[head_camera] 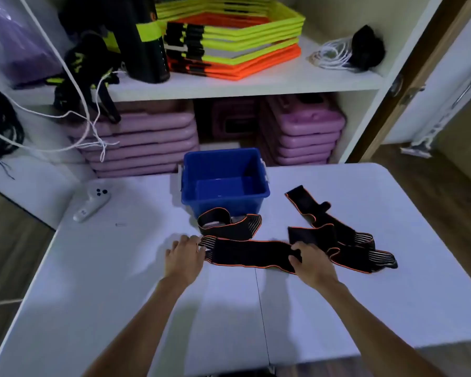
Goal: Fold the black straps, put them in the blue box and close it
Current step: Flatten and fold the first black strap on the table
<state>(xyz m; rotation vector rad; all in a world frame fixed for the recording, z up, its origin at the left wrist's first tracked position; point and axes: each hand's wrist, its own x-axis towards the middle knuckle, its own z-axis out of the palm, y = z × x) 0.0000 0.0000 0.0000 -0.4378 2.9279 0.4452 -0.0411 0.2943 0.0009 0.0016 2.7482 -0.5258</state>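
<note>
A black strap with orange edging (249, 253) lies stretched flat on the white table (147, 281). My left hand (184, 257) rests on its left striped end. My right hand (312, 263) pinches its right end between thumb and fingers. Its far part curls in a loop (229, 225) just in front of the blue box (225, 180). The box stands open and looks empty; no lid is in view. More black straps (337, 232) lie tangled to the right of my right hand.
A white controller (91, 204) lies at the table's left. Behind the table stands a white shelf (256, 83) with yellow and orange hexagon rings (234, 42), stacked purple cases (302, 131), cords and black gear. A central seam crosses the table.
</note>
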